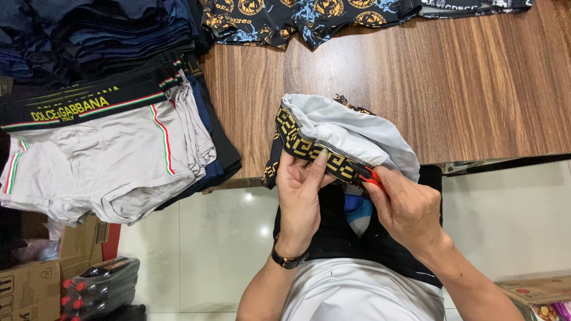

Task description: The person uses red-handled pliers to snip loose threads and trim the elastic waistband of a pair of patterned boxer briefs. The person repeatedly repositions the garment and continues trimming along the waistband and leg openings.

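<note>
While left hand (299,193) pinches the patterned waistband (309,145), right hand (407,208) beside it grips red snips (373,176), garment (357,134) just above both, over the surface (464,89) edge

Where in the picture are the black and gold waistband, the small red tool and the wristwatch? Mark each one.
black and gold waistband (300,141): head view, on the patterned band left of the thumb.
small red tool (373,176): head view, on the red tip by the right hand's fingers.
wristwatch (286,260): head view, on the strap at the left wrist.
</note>
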